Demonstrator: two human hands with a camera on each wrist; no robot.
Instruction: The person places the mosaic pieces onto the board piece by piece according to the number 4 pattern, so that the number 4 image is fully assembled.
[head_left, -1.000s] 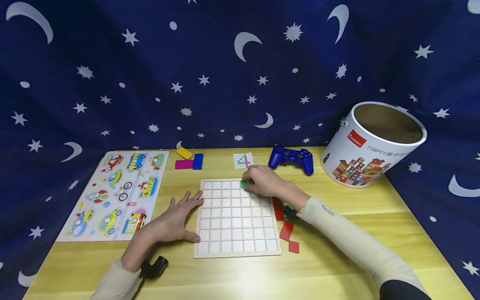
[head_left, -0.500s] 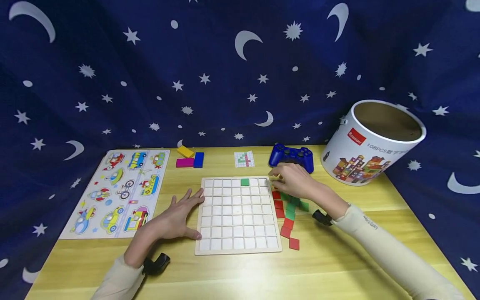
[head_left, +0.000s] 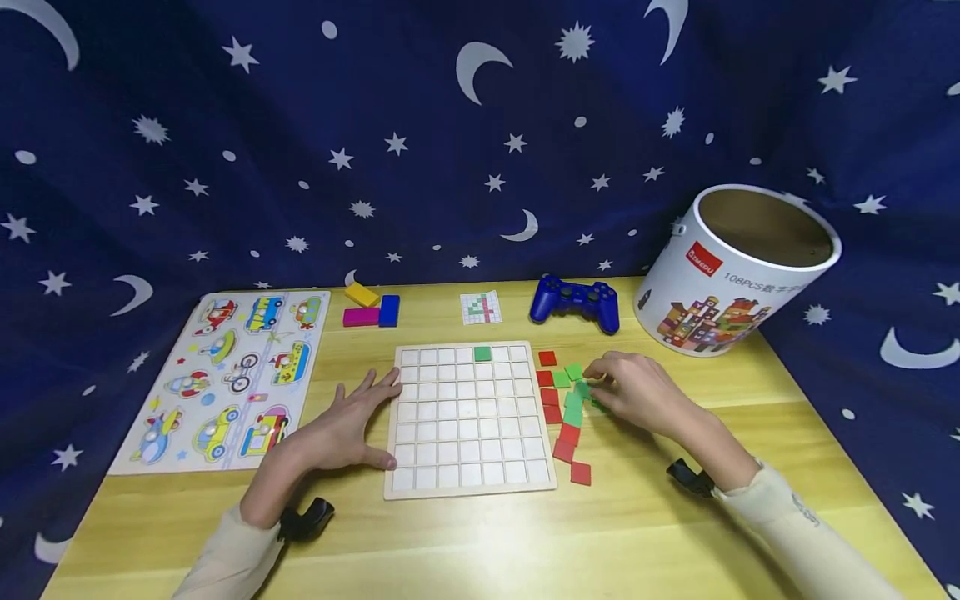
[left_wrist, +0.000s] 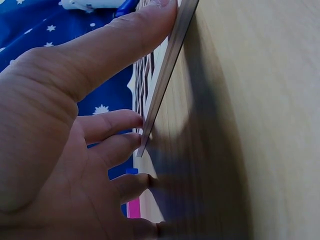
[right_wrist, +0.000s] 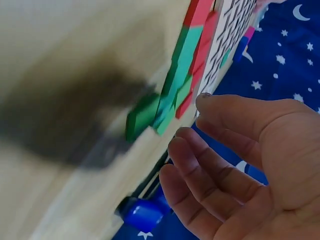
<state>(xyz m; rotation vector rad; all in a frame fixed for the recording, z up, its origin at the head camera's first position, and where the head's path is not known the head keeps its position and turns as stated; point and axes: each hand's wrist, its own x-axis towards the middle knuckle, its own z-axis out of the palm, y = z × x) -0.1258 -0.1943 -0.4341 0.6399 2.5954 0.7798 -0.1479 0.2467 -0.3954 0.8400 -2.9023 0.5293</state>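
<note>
A wooden grid board [head_left: 468, 429] lies on the table, with one green square tile [head_left: 482, 354] in its top row. My left hand [head_left: 337, 433] is spread along the board's left side; thumb and fingertips meet its edge [left_wrist: 167, 75] in the left wrist view. To the right of the board lie several red tiles [head_left: 568, 435] and several green tiles [head_left: 573, 408]. Over the right end of the green ones hovers my right hand [head_left: 641, 396]. In the right wrist view its thumb and fingers [right_wrist: 185, 155] are loosely bent and apart, holding nothing, near the green pile [right_wrist: 145, 117].
Behind the board lies a small pattern card [head_left: 481, 307], with a blue game controller [head_left: 574, 303] to its right. A large white bucket [head_left: 720, 292] stands at the back right. A vehicle puzzle board [head_left: 225, 379] and coloured blocks [head_left: 362, 317] occupy the left.
My right hand has let go of the green tile in the board's top row and moved right and toward me, to the green tiles. The left hand keeps its place at the board.
</note>
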